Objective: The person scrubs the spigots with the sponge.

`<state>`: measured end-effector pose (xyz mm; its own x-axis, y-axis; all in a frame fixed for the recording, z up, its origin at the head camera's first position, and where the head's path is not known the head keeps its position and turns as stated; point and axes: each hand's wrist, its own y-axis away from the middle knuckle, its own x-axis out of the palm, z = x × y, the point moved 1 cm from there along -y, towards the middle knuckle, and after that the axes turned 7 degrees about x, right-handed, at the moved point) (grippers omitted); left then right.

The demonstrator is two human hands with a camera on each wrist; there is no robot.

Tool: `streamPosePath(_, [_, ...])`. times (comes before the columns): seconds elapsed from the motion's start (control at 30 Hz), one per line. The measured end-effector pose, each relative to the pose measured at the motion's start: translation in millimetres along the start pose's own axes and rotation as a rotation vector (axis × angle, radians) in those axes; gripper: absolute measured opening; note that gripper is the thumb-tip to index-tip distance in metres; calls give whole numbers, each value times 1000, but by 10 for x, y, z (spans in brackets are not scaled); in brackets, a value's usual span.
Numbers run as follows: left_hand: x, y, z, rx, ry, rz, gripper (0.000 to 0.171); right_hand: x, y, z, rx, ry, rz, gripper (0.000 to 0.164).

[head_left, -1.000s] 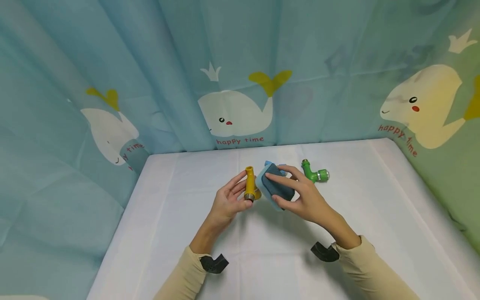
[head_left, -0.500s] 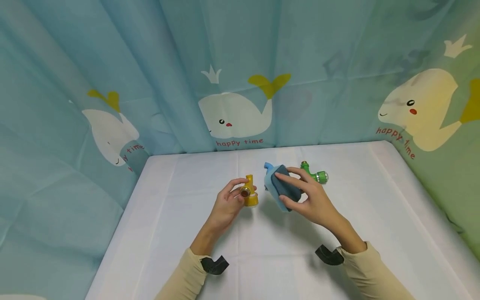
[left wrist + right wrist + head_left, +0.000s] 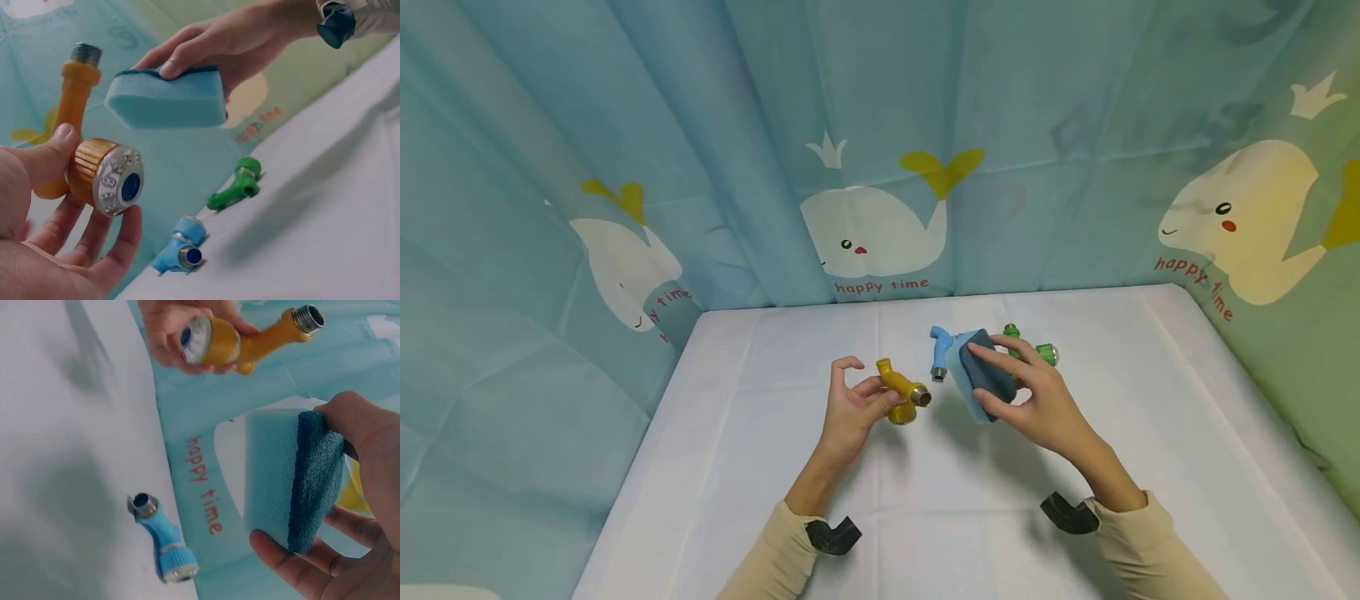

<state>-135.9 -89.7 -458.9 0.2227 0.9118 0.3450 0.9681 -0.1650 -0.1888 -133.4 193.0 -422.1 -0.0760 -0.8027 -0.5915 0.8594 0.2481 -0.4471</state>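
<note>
My left hand holds a yellow tap above the table, thumb and fingers pinching it near its ribbed knob. The left wrist view shows that knob with a silver, blue-centred cap facing the camera. In my right hand is a sponge, soft light blue with a dark blue scouring face, gripped by its edges. A gap separates sponge and tap. Behind the sponge, on the table, lies a blue tap. Farther right a green tap lies partly hidden by my right hand in the head view.
A white cloth covers the table. Blue-green curtains printed with whales hang behind and at both sides, meeting the table's back edge. Each wrist carries a black strap mount.
My left hand has turned the yellow tap, so its threaded end now points right, and lowered it slightly. My right hand with the sponge has shifted right, uncovering the blue tap.
</note>
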Motion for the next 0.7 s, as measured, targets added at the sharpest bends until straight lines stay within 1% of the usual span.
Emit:
streamPosePath(0.03, [0,-1,-2,-13,9,-10,64,-16,5,-11,3,-2,-7,61])
streamPosePath(0.1, [3,5,-11,-52,24,-17,63,-45,11,-20,7,-4,-17,61])
streamPosePath(0.2, [14,4,-18,-88,30,3,56,-70,10,-14,8,-4,-23,60])
streamPosePath(0.27, [21,9,-18,-95,28,18,50,-63,8,10,16,-9,-27,60])
streamPosePath(0.37, [39,10,-13,-77,15,34,44,-13,11,79,31,-59,-33,61])
streamPosePath(0.43, [54,9,-14,-56,8,30,39,44,12,145,30,-117,-26,62])
streamPosePath(0.53, [83,9,-32,-7,-27,8,37,144,13,218,34,-214,-3,63])
streamPosePath(0.63, [109,12,-65,52,-97,-29,39,229,16,225,79,-249,9,63])
streamPosePath(0.7, [117,12,-77,69,-124,-52,39,254,26,207,130,-279,8,64])
